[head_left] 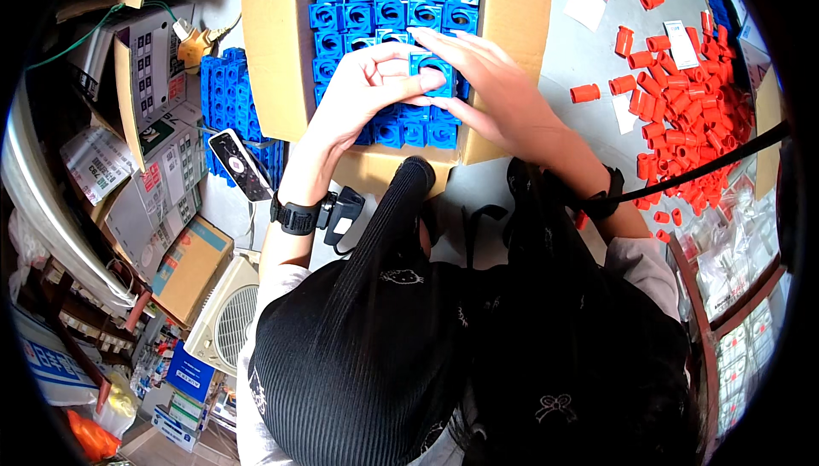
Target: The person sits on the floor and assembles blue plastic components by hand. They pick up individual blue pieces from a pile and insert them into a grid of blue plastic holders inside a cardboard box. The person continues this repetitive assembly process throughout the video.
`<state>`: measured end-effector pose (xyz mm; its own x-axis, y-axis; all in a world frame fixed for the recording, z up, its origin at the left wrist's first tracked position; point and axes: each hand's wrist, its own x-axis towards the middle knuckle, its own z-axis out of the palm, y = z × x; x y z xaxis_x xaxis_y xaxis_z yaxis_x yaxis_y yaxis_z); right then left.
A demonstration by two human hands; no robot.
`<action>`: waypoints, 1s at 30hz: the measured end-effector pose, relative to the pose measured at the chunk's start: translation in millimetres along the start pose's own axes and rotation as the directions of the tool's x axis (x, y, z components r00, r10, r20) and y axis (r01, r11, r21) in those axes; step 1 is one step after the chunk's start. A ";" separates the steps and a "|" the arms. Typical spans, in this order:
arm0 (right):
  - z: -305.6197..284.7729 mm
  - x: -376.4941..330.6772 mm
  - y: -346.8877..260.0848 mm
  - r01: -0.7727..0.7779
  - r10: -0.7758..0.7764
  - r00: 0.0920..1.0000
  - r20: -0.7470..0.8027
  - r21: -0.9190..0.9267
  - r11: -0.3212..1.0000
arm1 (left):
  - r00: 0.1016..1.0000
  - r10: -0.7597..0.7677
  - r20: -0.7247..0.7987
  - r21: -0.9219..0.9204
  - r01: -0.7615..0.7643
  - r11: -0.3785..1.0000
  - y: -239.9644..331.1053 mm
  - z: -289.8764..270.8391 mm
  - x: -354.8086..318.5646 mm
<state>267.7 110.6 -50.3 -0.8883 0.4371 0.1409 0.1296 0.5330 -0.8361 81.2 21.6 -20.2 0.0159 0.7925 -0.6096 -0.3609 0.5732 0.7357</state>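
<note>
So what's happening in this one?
The person's left grip holds a square blue plastic piece with a round opening, and the right grip is cupped around its right side. Both are over an open brown cardboard box holding rows of similar blue pieces. Tube-shaped red plastic pieces lie heaped to the right.

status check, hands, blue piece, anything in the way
Left hand pinching blue piece; right hand curved around it, contact unclear. Piece above open carton of similar blue pieces. Red fittings scattered right, clear of both hands.
</note>
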 end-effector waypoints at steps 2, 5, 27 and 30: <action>0.8 -0.6 0.2 0.057 -0.057 0.996 -0.062 0.004 0.998 | 1.000 -0.007 -0.013 -0.019 0.006 1.000 -2.8 1.3 -2.6; 7.0 -6.8 2.7 0.015 -0.011 0.997 -0.082 0.052 0.999 | 0.998 -0.052 0.023 0.016 0.051 0.999 -11.8 -1.1 -4.0; 60.4 -36.4 -6.8 -0.044 0.033 0.982 0.187 0.054 0.998 | 0.964 0.206 0.170 0.918 -0.231 0.322 -42.3 -22.0 -36.4; 62.1 -36.1 -8.8 -0.035 0.022 0.992 0.122 0.108 0.993 | 0.962 0.198 0.189 0.901 -0.250 0.353 -40.5 -25.0 -37.7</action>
<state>271.3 45.1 -81.0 -0.9326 0.3565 0.0569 0.1121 0.4357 -0.8931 72.0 -36.7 -34.4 0.1203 0.9151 -0.3848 0.7092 0.1920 0.6784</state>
